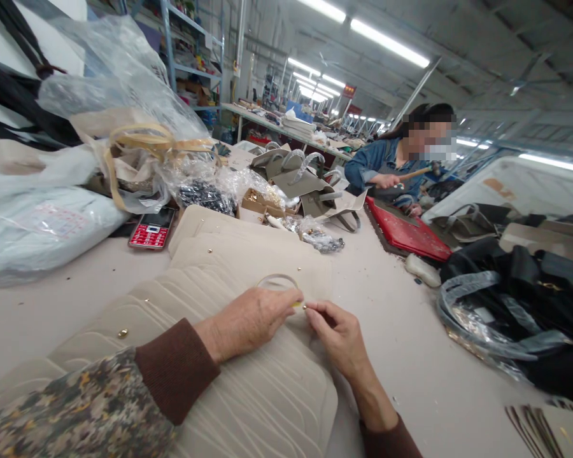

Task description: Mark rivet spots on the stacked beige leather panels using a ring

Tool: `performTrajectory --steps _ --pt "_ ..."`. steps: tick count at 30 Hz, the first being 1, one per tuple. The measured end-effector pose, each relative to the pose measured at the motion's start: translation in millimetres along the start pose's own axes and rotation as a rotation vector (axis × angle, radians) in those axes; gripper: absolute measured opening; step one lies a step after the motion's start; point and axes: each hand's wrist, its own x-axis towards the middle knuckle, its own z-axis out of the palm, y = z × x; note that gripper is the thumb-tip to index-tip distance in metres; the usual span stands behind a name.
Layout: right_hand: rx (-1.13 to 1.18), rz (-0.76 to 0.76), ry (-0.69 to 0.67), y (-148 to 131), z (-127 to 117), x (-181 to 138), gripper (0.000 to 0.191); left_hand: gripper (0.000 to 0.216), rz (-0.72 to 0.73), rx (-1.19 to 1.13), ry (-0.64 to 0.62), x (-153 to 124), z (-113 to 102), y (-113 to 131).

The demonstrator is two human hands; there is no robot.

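Note:
My left hand [255, 321] is closed around a thin pale loop [277, 277] that arches above the fingers. A bit of yellow shows at the fingertips; I cannot tell whether the loop is a roll of tape. Thumb and forefinger of my right hand [340, 334] pinch a small brass-coloured stud [305, 308], just right of the left fingertips. Beneath both hands lies a fanned stack of beige bag panels [248, 394] with rounded corners. Several brass studs sit on the panels, among them a larger stud [123, 333] left of my left wrist.
A red-keyed phone [151, 230] lies behind the stack, beside plastic-wrapped bundles [42, 229]. Further back are a cardboard box of small hardware [260, 205] and grey handbags [298, 181]. A co-worker [386, 168] holds a hammer [415, 173] over a red board [405, 232]. Black bags [544, 305] fill the right.

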Motion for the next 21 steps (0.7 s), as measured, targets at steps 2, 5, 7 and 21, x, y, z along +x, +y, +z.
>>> performTrajectory --steps 2,5,7,21 --pt "0.012 -0.115 0.060 -2 0 0 0.019 0.032 0.011 0.010 0.022 -1 3 -1" --pt "-0.055 -0.305 0.067 -6 2 0 0.019 0.044 0.006 0.050 0.022 -3 10 -3" --pt "-0.100 -0.375 0.055 -7 4 -1 0.019 0.043 0.017 0.069 0.016 -4 13 -3" --pt "-0.347 -0.362 0.150 -6 16 -6 0.017 0.005 -0.056 0.100 -0.034 1 6 9"
